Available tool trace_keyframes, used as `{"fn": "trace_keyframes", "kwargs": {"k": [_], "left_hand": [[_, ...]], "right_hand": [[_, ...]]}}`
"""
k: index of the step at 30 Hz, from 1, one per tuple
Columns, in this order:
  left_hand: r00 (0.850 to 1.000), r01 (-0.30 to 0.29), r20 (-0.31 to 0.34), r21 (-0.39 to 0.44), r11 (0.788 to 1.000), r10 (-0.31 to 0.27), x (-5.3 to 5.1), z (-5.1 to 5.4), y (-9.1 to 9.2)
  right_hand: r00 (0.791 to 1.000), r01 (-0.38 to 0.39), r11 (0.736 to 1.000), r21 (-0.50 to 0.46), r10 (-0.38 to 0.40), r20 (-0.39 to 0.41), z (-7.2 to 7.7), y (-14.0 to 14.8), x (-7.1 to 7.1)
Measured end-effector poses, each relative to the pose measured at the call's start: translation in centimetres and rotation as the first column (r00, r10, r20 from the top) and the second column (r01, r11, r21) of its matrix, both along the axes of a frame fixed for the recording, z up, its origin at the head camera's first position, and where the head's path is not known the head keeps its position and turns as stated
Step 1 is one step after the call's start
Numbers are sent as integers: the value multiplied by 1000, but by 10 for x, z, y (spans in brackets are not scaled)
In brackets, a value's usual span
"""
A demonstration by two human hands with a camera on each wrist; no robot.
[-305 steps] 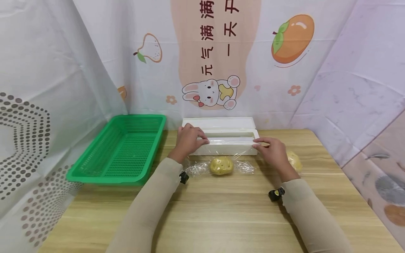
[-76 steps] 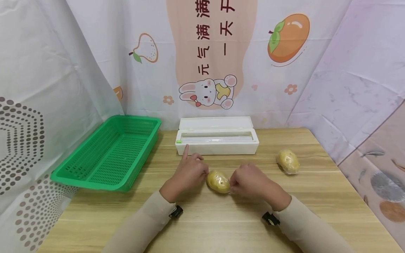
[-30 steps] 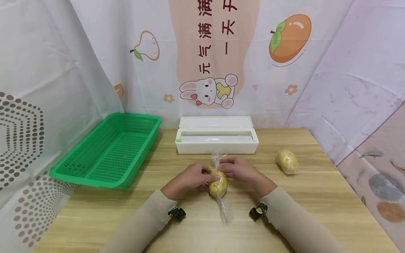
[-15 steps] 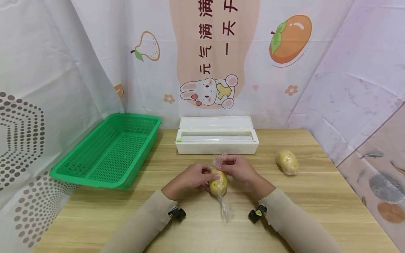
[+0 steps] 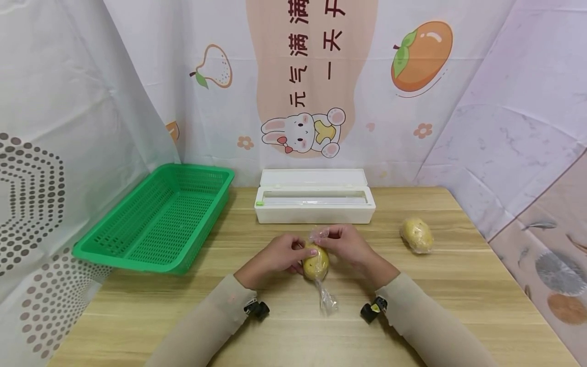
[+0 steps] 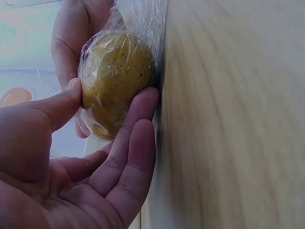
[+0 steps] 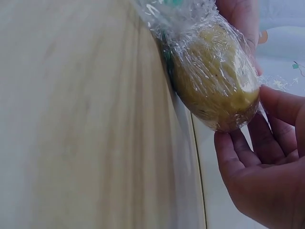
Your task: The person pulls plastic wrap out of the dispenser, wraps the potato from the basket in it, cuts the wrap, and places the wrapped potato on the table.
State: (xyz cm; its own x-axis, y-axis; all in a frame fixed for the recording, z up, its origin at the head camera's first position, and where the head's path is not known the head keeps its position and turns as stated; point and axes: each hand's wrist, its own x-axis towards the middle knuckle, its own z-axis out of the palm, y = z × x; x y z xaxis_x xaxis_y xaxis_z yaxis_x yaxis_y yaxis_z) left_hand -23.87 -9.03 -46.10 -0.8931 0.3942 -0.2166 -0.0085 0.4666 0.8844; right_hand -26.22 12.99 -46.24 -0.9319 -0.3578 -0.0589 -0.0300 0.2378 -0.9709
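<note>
A potato (image 5: 316, 265) in clear plastic wrap stands lengthwise between my hands on the table. My left hand (image 5: 283, 253) holds it from the left, thumb on top; in the left wrist view the fingertips (image 6: 145, 102) reach under the potato (image 6: 119, 71). My right hand (image 5: 349, 243) pinches the gathered plastic wrap (image 5: 318, 233) at the potato's far end. A twisted tail of wrap (image 5: 327, 302) lies loose at the near end. In the right wrist view, the right thumb (image 7: 281, 102) and fingers meet at the end of the potato (image 7: 214, 81).
Behind my hands stands a white cling film box (image 5: 315, 211), lid up, with a roll inside and a green slider (image 5: 259, 203) at its left. A green basket (image 5: 176, 265) is at the left. A second wrapped potato (image 5: 416, 235) lies on the wooden table (image 5: 458, 306) at the right.
Ten seconds ago both hands were at the box, film stretching over the potato. Since then the potato came nearer and turned lengthwise. Lately my right fingers have shifted slightly on the far wrap.
</note>
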Motion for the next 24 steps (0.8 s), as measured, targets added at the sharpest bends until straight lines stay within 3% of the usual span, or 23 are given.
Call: {"fn": "trace_keyframes", "kwargs": {"k": [9,13,17,24], "left_hand": [[1000,-3,-3,7,1000,3,-2,-2,0],[1000,26,11,46,999,-26,-4,-5,-1],[997,38,68,139,990,-48,-5,-7,-4],[984,-29,178,240,970,-14,-8,-9,-9]], "right_hand": [[997,-70,998,2,70,-23,1,6,-1],[996,-91,996,-12,91,-2,0,9,-1],[993,-116,993,-35,116,-6,1,10,-2],[983,-181,981,-65,180,-18,4,14,-2]]}}
